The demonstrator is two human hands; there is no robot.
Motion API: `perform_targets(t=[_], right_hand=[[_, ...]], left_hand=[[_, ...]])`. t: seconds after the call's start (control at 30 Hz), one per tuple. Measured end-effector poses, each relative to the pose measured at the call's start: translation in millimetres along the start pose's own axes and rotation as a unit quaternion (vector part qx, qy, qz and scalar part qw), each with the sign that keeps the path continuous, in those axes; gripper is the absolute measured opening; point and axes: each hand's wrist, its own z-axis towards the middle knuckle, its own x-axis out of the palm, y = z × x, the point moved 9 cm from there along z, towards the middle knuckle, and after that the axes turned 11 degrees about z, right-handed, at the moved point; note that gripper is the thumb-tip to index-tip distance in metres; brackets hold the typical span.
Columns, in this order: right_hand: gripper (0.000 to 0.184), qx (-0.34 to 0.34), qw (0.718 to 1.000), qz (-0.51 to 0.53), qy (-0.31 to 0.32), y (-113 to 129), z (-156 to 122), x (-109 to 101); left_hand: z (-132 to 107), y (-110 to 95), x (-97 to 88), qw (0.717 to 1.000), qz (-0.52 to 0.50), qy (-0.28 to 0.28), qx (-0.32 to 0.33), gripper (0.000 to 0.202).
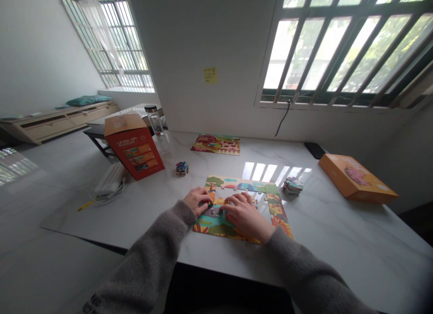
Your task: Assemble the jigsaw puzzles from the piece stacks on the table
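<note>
Marble table [158, 210], barred window [341, 52] — fingers [240, 201] curled onto the jigsaw puzzle [213, 226], grip unclear

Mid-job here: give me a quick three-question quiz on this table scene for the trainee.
1. What colour is the upright box left of the jigsaw puzzle?
2. True or false: the left hand and the right hand are both over the puzzle.
3. Which is nearest the right hand: A) the stack of puzzle pieces, B) the glass bottle, C) the sticky note?

Key: 1 red; 2 true; 3 A.
</note>
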Motion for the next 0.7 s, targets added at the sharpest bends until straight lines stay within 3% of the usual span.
perform_targets(t=[0.33,0.53,0.7], right_hand=[[0.028,-0.017,1.000,0.024,-0.009,0,1,-8],[0.020,0.048,0.990,0.072,-0.111,-62,-13,-58],[0.012,0.045,0.993,0.094,-0.053,-82,-28,-58]], left_hand=[[0,-13,4.4,0.999,0.001,0.015,0.040,0.009],[-1,-18,-4.3,0.998,-0.026,0.008,0.048,0.012],[0,-16,-13.2,0.999,-0.040,-0.018,0.028,0.020]])
